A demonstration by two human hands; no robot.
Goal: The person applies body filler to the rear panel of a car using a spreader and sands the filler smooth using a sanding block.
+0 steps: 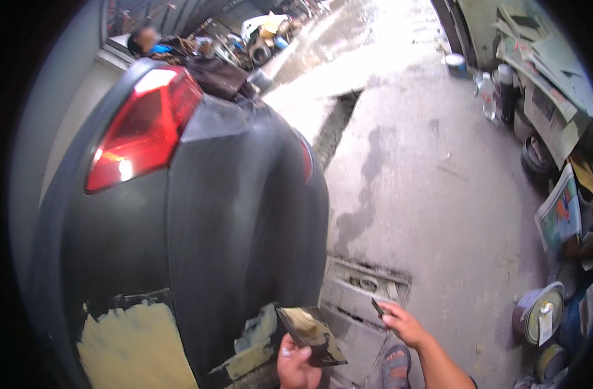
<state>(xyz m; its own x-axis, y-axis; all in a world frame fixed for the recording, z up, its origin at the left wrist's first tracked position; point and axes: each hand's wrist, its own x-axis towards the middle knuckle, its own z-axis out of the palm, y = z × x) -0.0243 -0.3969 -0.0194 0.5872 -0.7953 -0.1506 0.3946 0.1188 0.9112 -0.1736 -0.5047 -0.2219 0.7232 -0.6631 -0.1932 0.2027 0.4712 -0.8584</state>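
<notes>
My left hand (294, 364) is closed on the lower edge of a dark flat mixing board (324, 347), which carries a lump of tan body filler (301, 322). To its right, my right hand (403, 324) pinches a small dark spreader (377, 307), seen nearly edge-on, apart from the board. Left of both hands stands the matte dark rear corner of a car (238, 214) with a red tail light (137, 126). A wide tan filler patch (131, 347) covers its lower panel. A smaller patch (251, 360) lies on the bumper beside my left hand.
A slotted drain cover (361, 279) is set in the concrete floor near my sandalled foot (396, 363). Along the right stand a paint can (536, 314), a clear bottle (488, 96) and stacked papers. Beyond the car are a person (143, 39) and piled scrap (261, 42).
</notes>
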